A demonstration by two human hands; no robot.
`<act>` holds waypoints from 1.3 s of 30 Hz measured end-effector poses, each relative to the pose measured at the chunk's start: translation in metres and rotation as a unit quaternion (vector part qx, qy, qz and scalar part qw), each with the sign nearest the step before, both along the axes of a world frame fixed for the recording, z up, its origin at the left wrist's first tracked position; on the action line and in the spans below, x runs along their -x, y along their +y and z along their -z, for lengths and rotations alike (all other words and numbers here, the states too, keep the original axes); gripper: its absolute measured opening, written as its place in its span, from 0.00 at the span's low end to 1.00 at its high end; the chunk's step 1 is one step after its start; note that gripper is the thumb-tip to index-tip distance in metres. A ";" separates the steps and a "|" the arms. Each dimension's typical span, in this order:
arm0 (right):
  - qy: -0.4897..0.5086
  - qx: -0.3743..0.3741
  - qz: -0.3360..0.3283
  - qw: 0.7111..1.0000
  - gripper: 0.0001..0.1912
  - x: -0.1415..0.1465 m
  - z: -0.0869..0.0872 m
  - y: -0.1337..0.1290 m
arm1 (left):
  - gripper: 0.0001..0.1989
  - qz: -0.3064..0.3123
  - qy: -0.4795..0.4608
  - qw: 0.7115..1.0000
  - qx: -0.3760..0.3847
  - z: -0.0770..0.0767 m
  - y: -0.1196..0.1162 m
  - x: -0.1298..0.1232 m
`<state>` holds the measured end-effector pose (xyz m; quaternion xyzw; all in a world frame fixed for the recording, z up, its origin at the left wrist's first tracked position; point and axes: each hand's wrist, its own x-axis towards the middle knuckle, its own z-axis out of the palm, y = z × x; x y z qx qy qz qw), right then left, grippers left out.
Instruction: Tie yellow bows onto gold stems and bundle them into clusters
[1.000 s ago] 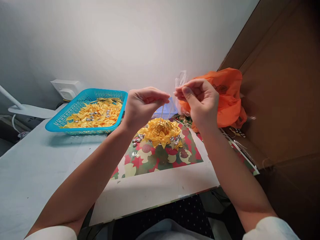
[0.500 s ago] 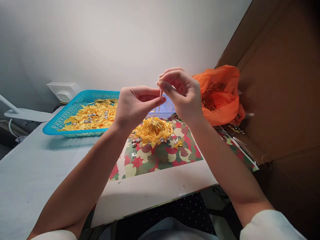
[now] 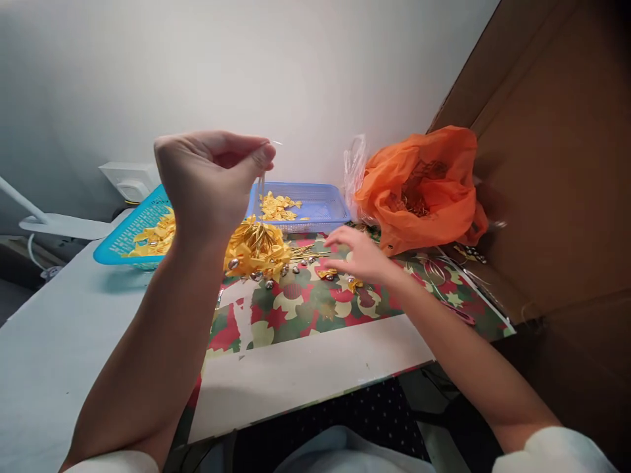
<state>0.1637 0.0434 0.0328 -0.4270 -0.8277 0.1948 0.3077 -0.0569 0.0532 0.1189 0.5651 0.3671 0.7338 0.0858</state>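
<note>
My left hand (image 3: 211, 177) is raised at left of centre, thumb and fingers pinched on a thin pale tie (image 3: 261, 190). From the tie hangs a bunch of yellow bows (image 3: 261, 253) with gold strings and small silver bells, low over the patterned sheet. My right hand (image 3: 357, 253) is lower and to the right, fingers apart and holding nothing. Beneath and beside it, a few loose yellow bows with bells (image 3: 353, 284) lie on the patterned sheet (image 3: 315, 309), near several gold strings (image 3: 308, 253).
A teal basket (image 3: 118, 240) of yellow bows stands at left, partly behind my left arm. A blue basket (image 3: 325, 210) with some bows is at the wall. An orange bag (image 3: 444, 217) and clear plastic (image 3: 355, 171) are at right, by a cardboard panel (image 3: 552, 164).
My hands have parted. The left moved left with the tie and hanging bunch; the right let go, moved down to the sheet and opened. More of the blue basket shows.
</note>
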 end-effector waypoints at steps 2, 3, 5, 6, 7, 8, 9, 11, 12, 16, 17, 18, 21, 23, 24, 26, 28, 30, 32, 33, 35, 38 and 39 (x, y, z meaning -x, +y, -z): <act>-0.066 0.028 -0.001 0.997 0.05 0.000 0.016 -0.003 | 0.04 0.005 0.010 1.000 0.018 0.002 0.000 -0.002; -0.068 0.061 -0.002 0.996 0.06 0.001 0.020 -0.004 | 0.04 0.009 0.014 1.000 0.024 0.002 -0.001 -0.003; -0.013 0.158 -0.008 0.987 0.10 -0.001 0.022 -0.004 | 0.04 0.017 0.018 0.999 0.035 0.003 -0.003 -0.005; 0.035 0.207 -0.007 0.978 0.11 -0.005 0.020 -0.004 | 0.04 0.020 0.017 0.999 0.040 0.002 -0.004 -0.005; 0.088 0.250 0.000 0.964 0.12 -0.011 0.016 -0.004 | 0.05 0.019 0.012 0.999 0.041 0.002 -0.004 -0.006; 0.140 0.279 0.016 0.950 0.14 -0.018 0.012 -0.005 | 0.06 0.019 0.009 0.999 0.043 0.002 -0.005 -0.006; 0.184 0.298 0.037 0.936 0.15 -0.027 0.007 -0.005 | 0.06 0.019 0.007 0.999 0.045 0.003 -0.004 -0.007; 0.251 0.309 0.078 0.914 0.17 -0.046 -0.002 -0.009 | 0.06 0.023 0.009 0.999 0.046 0.006 -0.002 -0.009; 0.270 0.298 0.094 0.911 0.18 -0.054 -0.006 -0.012 | 0.05 0.029 0.016 0.998 0.047 0.007 0.000 -0.011; 0.228 0.199 0.146 0.942 0.17 -0.077 -0.002 -0.027 | 0.04 0.040 0.051 0.996 0.067 0.016 0.004 -0.020; 0.201 0.189 0.157 0.948 0.16 -0.079 0.004 -0.031 | 0.03 0.040 0.059 0.994 0.079 0.018 0.004 -0.022; 0.178 0.191 0.165 0.951 0.16 -0.081 0.012 -0.035 | 0.03 0.040 0.066 0.993 0.092 0.020 0.004 -0.024; 0.160 0.240 0.166 0.943 0.20 -0.083 0.042 -0.046 | 0.03 0.047 0.075 0.989 0.117 0.025 0.005 -0.028; 0.163 0.258 0.149 0.941 0.26 -0.081 0.058 -0.053 | 0.02 0.048 0.082 0.988 0.121 0.027 0.007 -0.027; 0.150 0.246 0.139 0.947 0.27 -0.080 0.063 -0.057 | 0.02 0.046 0.086 0.988 0.123 0.028 0.009 -0.026; 0.090 0.192 0.122 0.970 0.25 -0.076 0.068 -0.062 | 0.02 0.036 0.085 0.989 0.120 0.029 0.011 -0.025; 0.007 0.122 0.116 0.986 0.19 -0.072 0.067 -0.066 | 0.02 0.031 0.083 0.989 0.117 0.030 0.012 -0.024; -0.052 0.069 0.114 0.990 0.15 -0.070 0.064 -0.069 | 0.03 0.028 0.083 0.989 0.117 0.031 0.013 -0.025; -0.074 0.026 0.110 0.991 0.16 -0.070 0.062 -0.072 | 0.03 0.029 0.090 0.987 0.128 0.032 0.013 -0.026; -0.079 0.008 0.108 0.991 0.17 -0.071 0.061 -0.073 | 0.03 0.029 0.092 0.986 0.133 0.033 0.013 -0.027; -0.089 -0.022 0.109 0.990 0.18 -0.073 0.060 -0.077 | 0.03 0.035 0.099 0.985 0.139 0.035 0.014 -0.029; -0.119 -0.052 0.101 0.986 0.15 -0.073 0.060 -0.082 | 0.04 0.046 0.105 0.983 0.142 0.036 0.013 -0.030; -0.129 -0.061 0.098 0.985 0.13 -0.072 0.061 -0.083 | 0.04 0.050 0.108 0.983 0.143 0.036 0.013 -0.031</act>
